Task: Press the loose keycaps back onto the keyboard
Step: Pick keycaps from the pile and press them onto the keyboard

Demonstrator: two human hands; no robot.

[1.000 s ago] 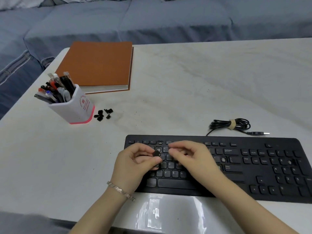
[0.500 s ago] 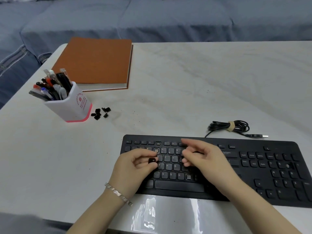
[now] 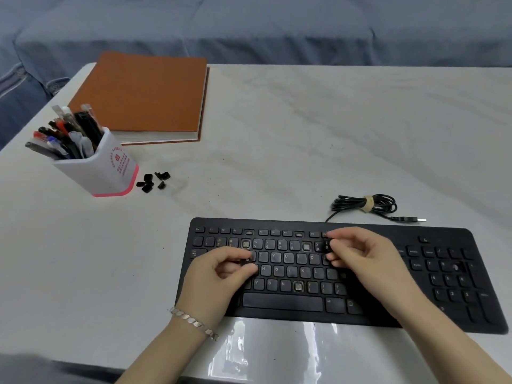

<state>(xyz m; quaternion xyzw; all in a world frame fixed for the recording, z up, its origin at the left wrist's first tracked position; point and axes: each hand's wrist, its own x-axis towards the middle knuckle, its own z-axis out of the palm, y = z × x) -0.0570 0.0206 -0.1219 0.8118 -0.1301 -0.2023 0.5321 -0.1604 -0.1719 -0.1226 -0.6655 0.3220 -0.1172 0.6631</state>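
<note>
A black keyboard (image 3: pixel 443 306) lies at the table's near right, with several empty key sockets, one of them at the number row (image 3: pixel 306 246). My left hand (image 3: pixel 219 278) hovers over the left letter keys and pinches a loose black keycap (image 3: pixel 246 261) between thumb and fingers. Over the right end of the number row, my right hand (image 3: pixel 363 256) has curled fingers that appear to pinch a second small black keycap (image 3: pixel 326 244). Several more loose keycaps (image 3: pixel 152 182) lie in a small pile to the far left.
A white and pink pen holder (image 3: pixel 105 173) full of pens stands beside the pile. Behind it lies an orange notebook (image 3: pixel 144 92). The keyboard's coiled cable (image 3: pixel 365 206) with its USB plug rests behind the keyboard. A clear plastic bag (image 3: pixel 266 353) lies at the near table edge.
My right hand has moved right, away from my left hand, to the right end of the number row. My left hand still holds its keycap over the left letter keys.
</note>
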